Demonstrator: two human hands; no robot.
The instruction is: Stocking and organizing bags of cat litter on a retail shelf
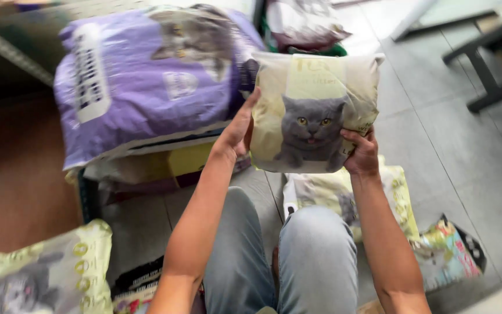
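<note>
Hands (236, 134) (360, 154) grip 1 cat-print bag (312, 113) (2 more below).

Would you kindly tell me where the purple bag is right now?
In the head view the purple bag lies upper left on a shelf, just left of the cat bag held in both hands.

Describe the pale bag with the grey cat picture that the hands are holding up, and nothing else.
The pale bag is a plump, pillow-shaped sack of glossy, plastic-looking film, cream and pale yellow-green, with a picture of a grey cat with yellow eyes on its front. It looks full and sealed, its top corners pinched into points. It is held upright in the air, front toward the camera, above the person's knees. The left hand presses flat against its left edge; the right hand grips its lower right corner. Nothing else touches it.
</note>
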